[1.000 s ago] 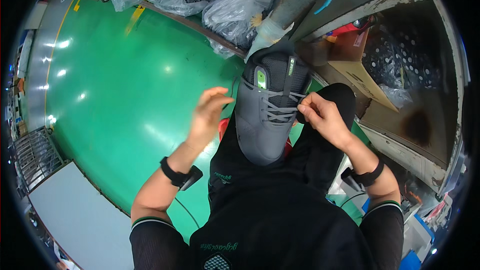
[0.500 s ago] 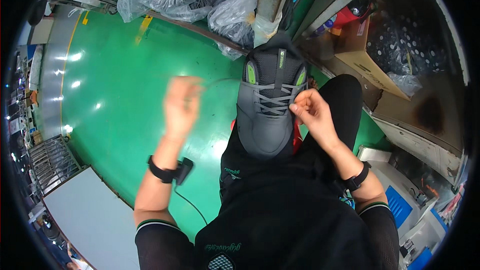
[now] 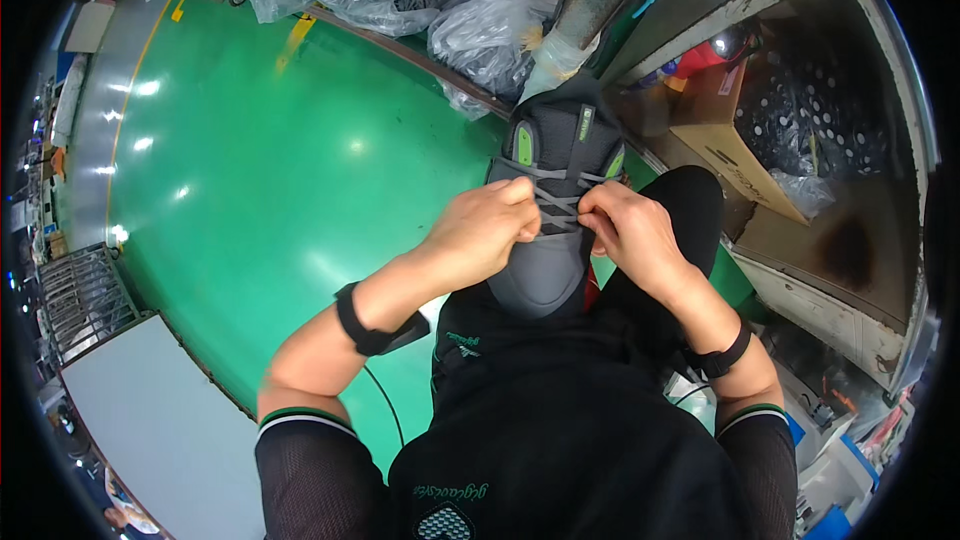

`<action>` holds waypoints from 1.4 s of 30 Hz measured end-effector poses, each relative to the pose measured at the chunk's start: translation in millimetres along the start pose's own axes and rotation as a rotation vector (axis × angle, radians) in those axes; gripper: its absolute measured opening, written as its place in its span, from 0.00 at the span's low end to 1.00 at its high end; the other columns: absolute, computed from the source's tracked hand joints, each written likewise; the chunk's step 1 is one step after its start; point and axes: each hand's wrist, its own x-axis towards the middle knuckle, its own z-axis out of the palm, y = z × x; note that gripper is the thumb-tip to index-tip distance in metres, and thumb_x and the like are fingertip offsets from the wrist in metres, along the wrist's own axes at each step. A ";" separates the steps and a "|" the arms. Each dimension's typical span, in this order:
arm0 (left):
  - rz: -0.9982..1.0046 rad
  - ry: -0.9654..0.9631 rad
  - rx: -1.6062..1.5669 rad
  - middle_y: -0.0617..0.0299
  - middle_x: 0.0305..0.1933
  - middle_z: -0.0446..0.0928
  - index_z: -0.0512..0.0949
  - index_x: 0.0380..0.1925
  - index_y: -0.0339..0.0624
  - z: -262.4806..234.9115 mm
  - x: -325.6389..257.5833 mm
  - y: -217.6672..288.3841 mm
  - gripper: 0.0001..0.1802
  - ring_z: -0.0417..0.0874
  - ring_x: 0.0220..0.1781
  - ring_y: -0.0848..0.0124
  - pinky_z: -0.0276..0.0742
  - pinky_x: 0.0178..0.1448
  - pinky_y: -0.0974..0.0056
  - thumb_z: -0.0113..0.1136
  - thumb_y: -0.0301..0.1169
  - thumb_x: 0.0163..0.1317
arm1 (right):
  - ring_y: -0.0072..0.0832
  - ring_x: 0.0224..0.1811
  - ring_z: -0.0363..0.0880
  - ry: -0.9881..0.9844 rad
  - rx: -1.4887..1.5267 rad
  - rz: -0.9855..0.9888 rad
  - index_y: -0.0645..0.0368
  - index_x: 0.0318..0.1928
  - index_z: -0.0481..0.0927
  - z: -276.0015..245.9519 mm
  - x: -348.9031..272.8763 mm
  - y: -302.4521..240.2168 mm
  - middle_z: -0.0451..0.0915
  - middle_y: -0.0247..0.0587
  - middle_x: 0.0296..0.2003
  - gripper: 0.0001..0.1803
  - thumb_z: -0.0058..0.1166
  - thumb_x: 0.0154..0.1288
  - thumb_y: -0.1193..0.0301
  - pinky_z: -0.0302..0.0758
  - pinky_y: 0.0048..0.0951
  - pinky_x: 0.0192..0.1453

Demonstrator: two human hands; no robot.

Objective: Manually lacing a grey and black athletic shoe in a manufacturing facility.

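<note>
A dark grey sneaker [image 3: 540, 278] with green side accents and a black padded tongue stands with its toe toward me, above my lap. Grey shoelace [image 3: 553, 202] criss-crosses its front. My left hand [image 3: 485, 228] lies over the left eyelets, fingers closed in a pinch on the shoelace, the gripped bit mostly hidden. On the opposite side, my right hand [image 3: 628, 230] has thumb and index finger pinched on the lace beside the right eyelets. Its fingertips cover the exact spot held.
Clear plastic bags [image 3: 480, 35] fill a low rack at the back, beside a metal post [image 3: 605, 0]. To the right, a worn cabinet [image 3: 820, 285] holds an open carton [image 3: 735, 145]. A white-topped table [image 3: 160, 430] stands at left on the green floor [image 3: 260, 160].
My left hand has come in from the left, away from the shoe, to the left eyelets. My right hand stays at the right eyelets. The view has turned slightly.
</note>
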 end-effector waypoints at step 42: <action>-0.686 1.059 0.320 0.58 0.38 0.77 0.76 0.50 0.39 -84.7 -131.4 -139.6 0.14 0.78 0.40 0.70 0.76 0.45 0.65 0.50 0.20 0.65 | 0.25 0.29 0.82 0.414 1.065 0.333 0.69 0.46 0.76 15.5 -5.6 41.5 0.81 0.42 0.33 0.09 0.47 0.70 0.77 0.79 0.23 0.34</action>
